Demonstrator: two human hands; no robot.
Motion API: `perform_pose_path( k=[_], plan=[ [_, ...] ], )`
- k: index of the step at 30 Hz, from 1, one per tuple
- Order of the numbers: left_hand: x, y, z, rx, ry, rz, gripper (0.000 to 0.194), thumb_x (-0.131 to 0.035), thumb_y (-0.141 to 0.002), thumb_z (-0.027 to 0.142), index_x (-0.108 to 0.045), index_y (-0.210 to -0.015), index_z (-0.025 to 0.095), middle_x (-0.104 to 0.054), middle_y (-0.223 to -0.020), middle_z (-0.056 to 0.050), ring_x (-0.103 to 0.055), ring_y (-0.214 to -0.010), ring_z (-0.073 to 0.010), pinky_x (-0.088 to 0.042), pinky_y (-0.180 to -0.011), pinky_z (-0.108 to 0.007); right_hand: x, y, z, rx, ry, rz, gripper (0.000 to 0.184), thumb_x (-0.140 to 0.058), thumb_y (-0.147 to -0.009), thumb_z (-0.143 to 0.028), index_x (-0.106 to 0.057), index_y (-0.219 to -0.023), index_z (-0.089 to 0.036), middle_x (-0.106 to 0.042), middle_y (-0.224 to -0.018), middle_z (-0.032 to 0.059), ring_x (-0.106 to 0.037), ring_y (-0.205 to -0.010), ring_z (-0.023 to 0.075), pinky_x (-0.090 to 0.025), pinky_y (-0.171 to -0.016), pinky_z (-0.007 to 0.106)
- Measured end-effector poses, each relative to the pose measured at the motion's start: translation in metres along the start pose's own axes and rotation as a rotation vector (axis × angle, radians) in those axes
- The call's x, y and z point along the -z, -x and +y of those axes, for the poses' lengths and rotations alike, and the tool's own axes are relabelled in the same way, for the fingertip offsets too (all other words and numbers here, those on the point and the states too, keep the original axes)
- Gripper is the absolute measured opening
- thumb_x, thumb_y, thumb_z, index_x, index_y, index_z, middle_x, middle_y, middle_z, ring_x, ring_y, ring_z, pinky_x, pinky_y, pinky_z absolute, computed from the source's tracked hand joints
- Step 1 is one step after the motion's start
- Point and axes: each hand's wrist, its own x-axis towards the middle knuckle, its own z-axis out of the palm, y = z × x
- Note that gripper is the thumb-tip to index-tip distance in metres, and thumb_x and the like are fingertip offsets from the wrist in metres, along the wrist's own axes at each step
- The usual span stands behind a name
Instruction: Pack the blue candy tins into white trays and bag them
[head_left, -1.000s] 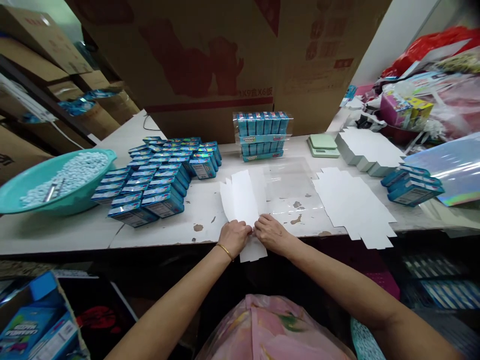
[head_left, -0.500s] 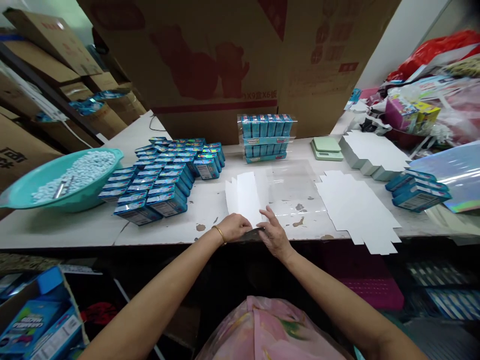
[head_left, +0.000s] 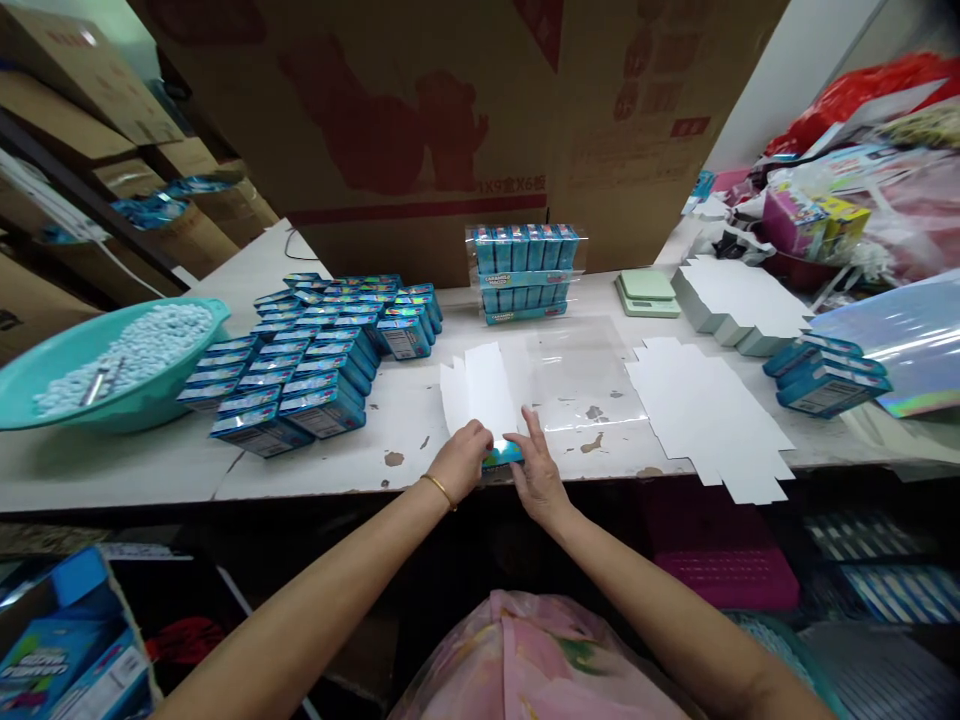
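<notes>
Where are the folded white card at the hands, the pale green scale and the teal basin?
Folded white card (head_left: 490, 385): head view, on its middle panel.
Pale green scale (head_left: 648, 288): head view, on its top.
Teal basin (head_left: 161, 400): head view, on its outer wall.

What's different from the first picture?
The near end of the white card, which stuck out past the table edge, has been folded up, showing its blue side. The right hand has opened out; the left hand is still at the card. The teal bowl and green scale stayed put.
</notes>
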Motion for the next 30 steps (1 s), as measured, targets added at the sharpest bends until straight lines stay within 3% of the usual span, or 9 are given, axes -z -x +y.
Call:
perform_pose_path(
  k=[3, 8, 10, 14, 17, 21, 24, 27, 30],
  plan=[
    [-0.004, 0.011, 0.007, -0.117, -0.159, -0.031, 0.018, -0.04, -0.079, 0.021, -0.058, -0.076, 0.016, -0.057, -0.083, -0.008, -0.05, -0.088, -0.0201, -0.038, -0.084, -0.043, -0.005, 0.003, -0.001, -0.041, 0.009, 0.04, 0.041, -0.035, -0.073, -0.001, -0.046, -0.108, -0.018, -0.015, -0.141, 0.0055, -0.009, -0.13, 0.0179, -0.026, -0.102, 0.04],
    [0.002, 0.006, 0.026, -0.072, -0.393, -0.152, 0.015, -0.047, -0.073, 0.013, -0.06, -0.077, 0.02, -0.064, -0.078, -0.004, -0.051, -0.091, -0.0236, -0.001, -0.09, -0.067, -0.01, 0.003, -0.005, -0.048, -0.009, 0.043, 0.044, -0.033, -0.071, 0.001, -0.046, -0.109, -0.017, -0.016, -0.141, 0.0053, -0.008, -0.13, 0.0168, -0.024, -0.103, 0.04],
    [0.006, -0.006, 0.03, -0.027, -0.402, -0.286, 0.018, -0.048, -0.069, 0.011, -0.061, -0.079, 0.02, -0.065, -0.081, -0.005, -0.051, -0.092, -0.0245, -0.001, -0.09, -0.067, -0.009, 0.001, -0.005, -0.053, -0.012, 0.035, 0.045, -0.033, -0.07, 0.001, -0.046, -0.11, -0.017, -0.016, -0.141, 0.0057, -0.008, -0.13, 0.0165, -0.025, -0.103, 0.039],
    [0.011, -0.029, 0.029, 0.057, -0.282, -0.555, 0.022, -0.052, -0.064, 0.014, -0.062, -0.083, 0.018, -0.064, -0.087, -0.01, -0.056, -0.086, -0.0256, -0.033, -0.084, -0.052, -0.007, -0.004, -0.004, -0.079, 0.001, 0.023, 0.048, -0.034, -0.067, 0.002, -0.046, -0.109, -0.018, -0.019, -0.14, 0.0053, -0.011, -0.129, 0.0163, -0.026, -0.102, 0.038],
    [0.011, -0.033, 0.025, 0.062, -0.218, -0.62, 0.015, -0.054, -0.063, 0.02, -0.063, -0.075, 0.02, -0.065, -0.075, -0.006, -0.058, -0.073, -0.0215, -0.041, -0.075, -0.039, -0.003, -0.001, -0.003, -0.103, 0.009, -0.005, 0.047, -0.036, -0.067, 0.0, -0.046, -0.11, -0.018, -0.019, -0.14, 0.0062, -0.014, -0.129, 0.0167, -0.028, -0.101, 0.037],
    [0.008, -0.023, 0.023, 0.075, -0.163, -0.645, 0.012, -0.059, -0.062, 0.031, -0.063, -0.063, 0.021, -0.061, -0.059, -0.001, -0.057, -0.067, -0.0188, -0.037, -0.078, -0.036, 0.016, 0.0, -0.008, -0.073, 0.026, -0.1, 0.039, -0.041, -0.073, -0.008, -0.047, -0.11, -0.019, -0.025, -0.138, 0.0066, -0.018, -0.128, 0.0183, -0.03, -0.099, 0.039],
    [0.016, -0.015, 0.015, 0.047, -0.054, -0.534, 0.019, -0.06, -0.062, 0.04, -0.064, -0.061, 0.021, -0.061, -0.061, -0.001, -0.056, -0.071, -0.0181, -0.036, -0.078, -0.032, 0.038, -0.028, -0.012, 0.003, 0.088, -0.132, 0.031, -0.047, -0.078, -0.021, -0.049, -0.108, -0.021, -0.045, -0.126, 0.0064, -0.033, -0.121, 0.02, -0.026, -0.1, 0.043],
    [0.035, -0.017, -0.009, 0.091, -0.042, -0.11, 0.031, -0.042, -0.078, 0.04, -0.065, -0.071, 0.02, -0.063, -0.08, -0.005, -0.054, -0.084, -0.0175, -0.036, -0.079, -0.029, 0.047, -0.081, -0.005, 0.015, 0.236, -0.074, 0.027, -0.045, -0.081, -0.027, -0.051, -0.106, -0.02, -0.051, -0.117, 0.0072, -0.04, -0.115, 0.0199, -0.028, -0.098, 0.039],
    [0.052, -0.031, -0.042, 0.294, -0.145, 0.249, 0.034, -0.044, -0.077, 0.042, -0.061, -0.094, 0.018, -0.058, -0.099, -0.009, -0.049, -0.096, -0.0215, -0.036, -0.083, -0.031, 0.037, -0.136, 0.011, -0.215, 0.458, -0.155, 0.035, -0.051, -0.077, -0.031, -0.05, -0.108, -0.016, -0.049, -0.118, 0.0116, -0.042, -0.111, 0.0244, -0.036, -0.089, 0.038]
  ],
)
